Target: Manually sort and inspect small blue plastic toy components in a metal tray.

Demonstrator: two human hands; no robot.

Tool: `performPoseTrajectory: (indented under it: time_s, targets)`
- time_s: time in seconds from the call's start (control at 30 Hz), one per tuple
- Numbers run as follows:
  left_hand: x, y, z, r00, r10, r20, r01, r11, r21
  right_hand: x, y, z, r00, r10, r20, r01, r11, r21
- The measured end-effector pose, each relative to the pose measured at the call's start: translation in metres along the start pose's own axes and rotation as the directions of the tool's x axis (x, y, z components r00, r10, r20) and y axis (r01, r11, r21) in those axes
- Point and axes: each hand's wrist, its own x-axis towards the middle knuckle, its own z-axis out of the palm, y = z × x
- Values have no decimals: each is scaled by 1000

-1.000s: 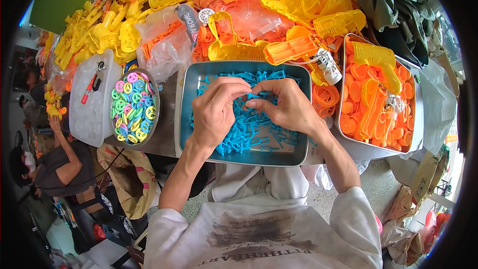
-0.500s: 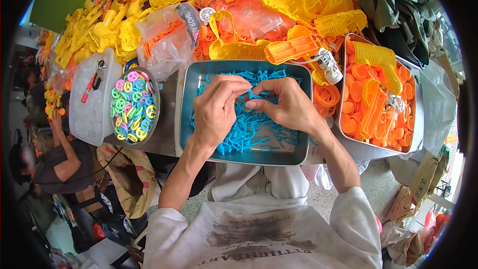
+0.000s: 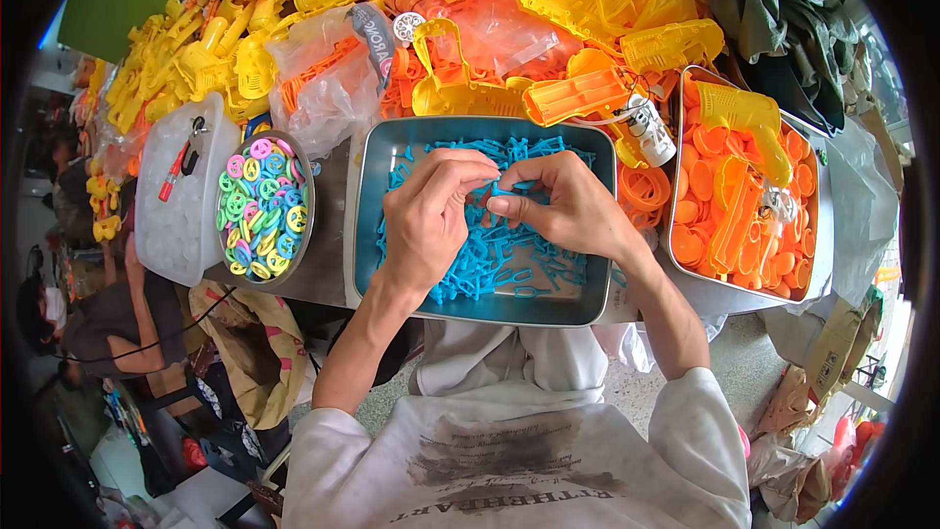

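Over a metal tray (image 3: 597, 312) my two hands meet, fingertips almost touching. My left hand (image 3: 425, 216) is closed in a pinch, and so is my right hand (image 3: 566, 204). Between their fingertips is a small blue plastic part (image 3: 496, 188), mostly covered by the fingers. Beneath them lies a loose heap of blue plastic parts (image 3: 470, 269), thin pieces with forked or looped ends, spread over much of the tray's floor.
Left of the tray stand a round bowl of colourful plastic rings (image 3: 262, 211) and a translucent tub (image 3: 176, 235) with a red-handled tool (image 3: 176, 171). A bin of orange caps (image 3: 783, 264) stands right. Yellow plastic casings (image 3: 211, 59) pile up behind. A co-worker (image 3: 122, 323) is at far left.
Both my hands stay over the tray, with only slight finger movement at the blue part. At far left the co-worker's arm has shifted lower.
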Motion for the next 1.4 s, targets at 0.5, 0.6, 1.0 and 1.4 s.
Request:
performPoseTrajectory:
  time_s: [0.5, 0.6, 1.0, 1.4]
  targets:
    - [3, -5, -5, 991, 111, 81, -108, 993, -40, 0, 2, -2, 999, -2, 33, 0, 998, 60]
    - [6, 1, -14, 979, 120, 167, -114, 992, -43, 0, 3, -4, 996, -39, 75, 32, 995, 93]
    - [1, 11, -18, 956, 92, 279, -91, 996, -14, -1, 6, -6, 990, -81, 112, 58, 979, 194]
    - [-6, 5, -15, 966, 163, 198, -179, 982, 64, -2, 5, -7, 990, -34, 134, 21, 995, 101]
